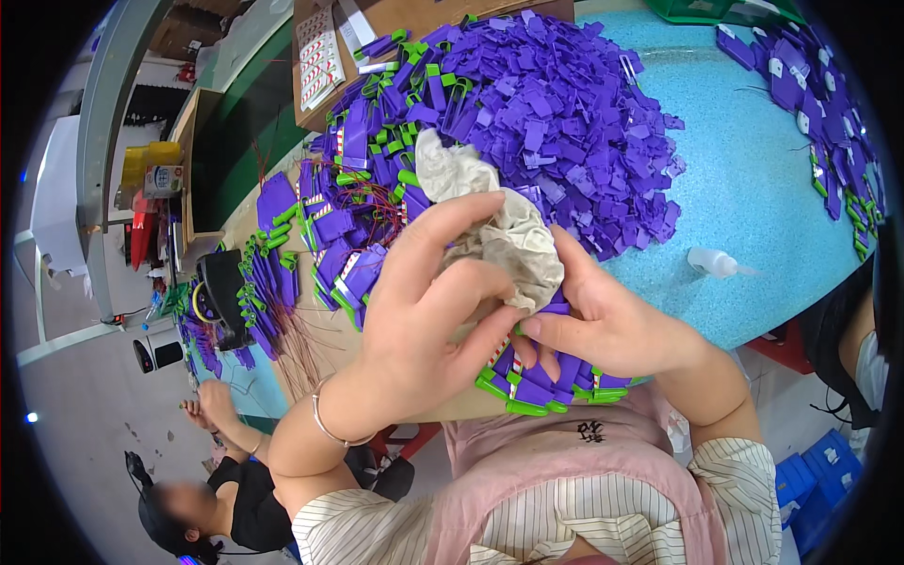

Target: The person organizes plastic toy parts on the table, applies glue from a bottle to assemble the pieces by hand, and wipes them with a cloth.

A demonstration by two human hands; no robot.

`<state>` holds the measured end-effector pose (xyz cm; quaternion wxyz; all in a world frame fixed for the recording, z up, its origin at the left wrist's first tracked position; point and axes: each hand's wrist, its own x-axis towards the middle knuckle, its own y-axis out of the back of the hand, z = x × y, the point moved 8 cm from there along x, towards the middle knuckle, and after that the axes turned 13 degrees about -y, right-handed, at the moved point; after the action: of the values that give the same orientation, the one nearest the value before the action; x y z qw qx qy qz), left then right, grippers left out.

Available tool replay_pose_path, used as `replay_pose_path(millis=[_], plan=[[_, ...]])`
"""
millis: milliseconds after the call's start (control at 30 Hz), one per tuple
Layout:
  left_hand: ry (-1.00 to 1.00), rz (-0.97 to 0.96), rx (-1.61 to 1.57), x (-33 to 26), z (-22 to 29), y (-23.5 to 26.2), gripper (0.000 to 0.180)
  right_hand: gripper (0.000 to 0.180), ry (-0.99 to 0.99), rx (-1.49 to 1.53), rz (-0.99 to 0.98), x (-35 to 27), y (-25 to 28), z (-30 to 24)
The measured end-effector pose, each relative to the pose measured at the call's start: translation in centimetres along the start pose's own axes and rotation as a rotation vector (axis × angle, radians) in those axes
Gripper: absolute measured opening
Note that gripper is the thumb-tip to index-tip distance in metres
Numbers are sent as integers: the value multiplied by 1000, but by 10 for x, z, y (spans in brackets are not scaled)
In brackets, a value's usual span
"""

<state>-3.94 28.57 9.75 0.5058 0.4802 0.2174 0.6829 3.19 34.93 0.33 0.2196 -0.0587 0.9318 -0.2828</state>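
In front of my chest, both hands are close together over the table. My left hand [414,301] is closed around a crumpled off-white cloth [513,235], its fingers curled over the front. My right hand [631,325] meets it from the right, thumb bent inward, closed on a mostly hidden purple and green plastic piece [557,309]. The cloth covers most of that piece. Below my hands, several purple parts with green ends [537,388] lie along the near table edge. A large heap of flat purple plastic pieces [565,113] rises just beyond the cloth.
Purple and green parts with thin red wires [363,202] spread to the left. A small white dropper bottle [713,262] lies on the blue tabletop [734,160]. More purple parts [800,85] are at far right. A cardboard box [315,104] stands behind. Another person [250,504] works at lower left.
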Motion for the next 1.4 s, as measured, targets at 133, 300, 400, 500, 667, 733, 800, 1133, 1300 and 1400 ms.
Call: replay_pose_path(millis=[133,300,400,500,667,733,800,1133,1300,1400], plan=[[78,64,-62,-1,-9,-4,41,53,139,-354,155,1,2,-9],[74,-55,11,8,-7,-10,47,54,123,-288,93,-1,0,-5],[104,-31,-55,7,-11,-17,47,55,114,-236,45,-3,-3,-2],[177,48,-186,4,-16,-23,45,56,107,-185,-2,-4,-7,0],[172,193,-175,-2,-18,-23,40,55,-86,-100,-153,-4,-18,6],[183,274,-193,-6,-22,-23,37,54,-52,-81,-144,-2,-18,9],[220,358,-285,-8,-28,-18,40,53,-17,-56,-127,0,-18,9],[136,112,-24,-8,-2,2,59,49,25,91,-288,-8,-22,-1],[267,47,-199,-13,-10,-20,68,67,33,-79,-216,-6,-18,14],[252,48,-209,-11,-13,-20,54,75,183,-224,-246,-10,-26,7]])
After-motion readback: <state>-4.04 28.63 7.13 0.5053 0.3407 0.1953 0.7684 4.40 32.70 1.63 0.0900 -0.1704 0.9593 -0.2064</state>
